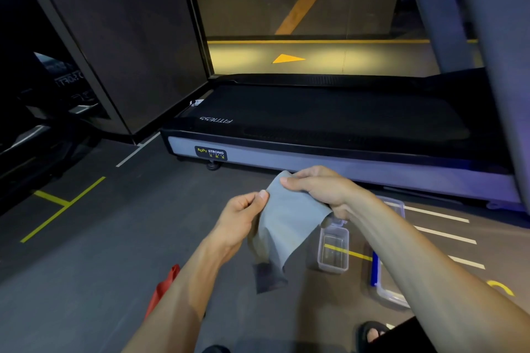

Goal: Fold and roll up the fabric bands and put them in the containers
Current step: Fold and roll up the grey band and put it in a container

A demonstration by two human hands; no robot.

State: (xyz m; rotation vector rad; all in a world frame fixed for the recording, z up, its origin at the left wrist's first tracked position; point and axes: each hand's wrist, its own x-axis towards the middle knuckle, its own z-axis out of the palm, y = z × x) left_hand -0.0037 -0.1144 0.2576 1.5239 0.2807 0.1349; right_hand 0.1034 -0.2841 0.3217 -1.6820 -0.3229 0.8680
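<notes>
A grey fabric band (289,223) hangs in the air above the floor, held between both hands. My left hand (241,223) pinches its left edge with thumb and fingers. My right hand (321,186) grips the upper right corner, thumb on top of the cloth. The band's lower end is darker and dangles free. A small clear plastic container (334,249) stands open on the floor just right of the band. A second clear container (391,292) with a blue part lies further right, partly hidden by my right forearm. A red band (163,289) lies on the floor behind my left forearm.
A black treadmill (329,123) with a grey side rail runs across the floor just beyond my hands. Yellow and white tape lines mark the dark floor. My sandalled foot (371,334) shows at the bottom right. A dark panel wall stands at the left.
</notes>
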